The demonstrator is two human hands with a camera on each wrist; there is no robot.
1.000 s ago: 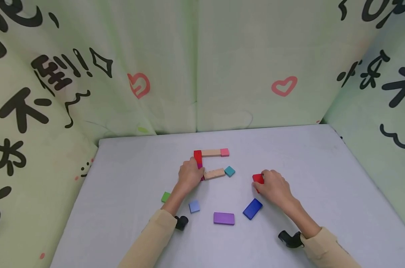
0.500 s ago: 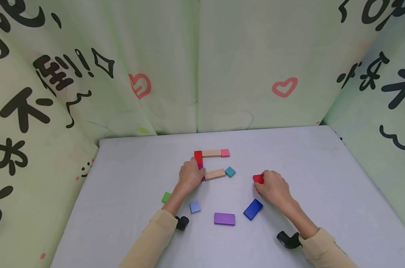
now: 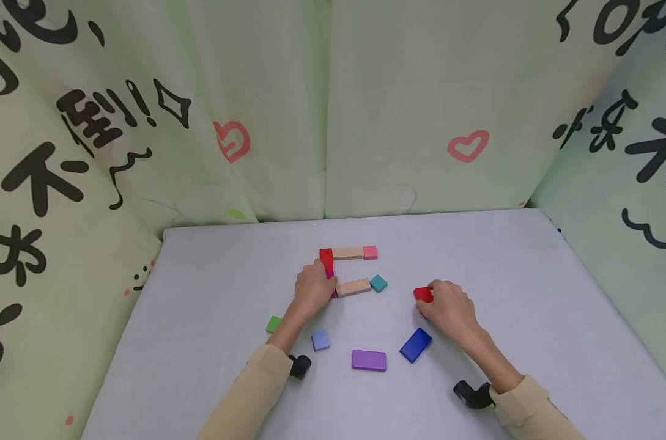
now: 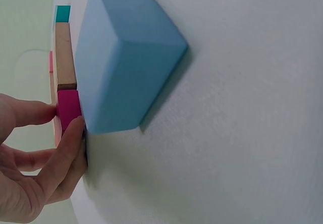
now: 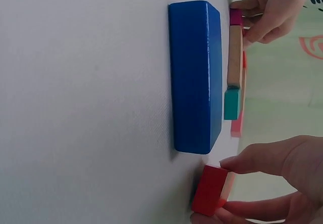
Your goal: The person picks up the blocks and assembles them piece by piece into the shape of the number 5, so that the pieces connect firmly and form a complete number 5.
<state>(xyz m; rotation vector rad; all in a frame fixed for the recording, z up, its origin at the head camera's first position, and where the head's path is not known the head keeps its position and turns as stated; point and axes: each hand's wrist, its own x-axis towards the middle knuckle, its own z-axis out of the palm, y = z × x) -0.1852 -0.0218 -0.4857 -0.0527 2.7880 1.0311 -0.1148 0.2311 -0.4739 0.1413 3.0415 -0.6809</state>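
Observation:
My left hand (image 3: 313,286) pinches a magenta block (image 4: 69,108) between thumb and fingers; it stands in line below a red block (image 3: 326,258). Against the magenta block's right side lies a wooden block (image 3: 353,287), with a teal block (image 3: 378,283) at its far end. A second wooden block (image 3: 347,252) runs from the red block to a pink block (image 3: 370,252). Off to the right, my right hand (image 3: 451,310) grips another red block (image 5: 210,189) at the table surface, partly hidden by the fingers in the head view.
A blue block (image 3: 416,345) lies just below my right hand. Nearer the front is a purple block (image 3: 369,360). A light blue block (image 3: 320,340) and a green block (image 3: 273,324) lie beside my left forearm. Curtains border the white table (image 3: 211,263).
The red block at my right hand has shifted very slightly to the left. My left hand keeps its hold on the magenta block without visible movement.

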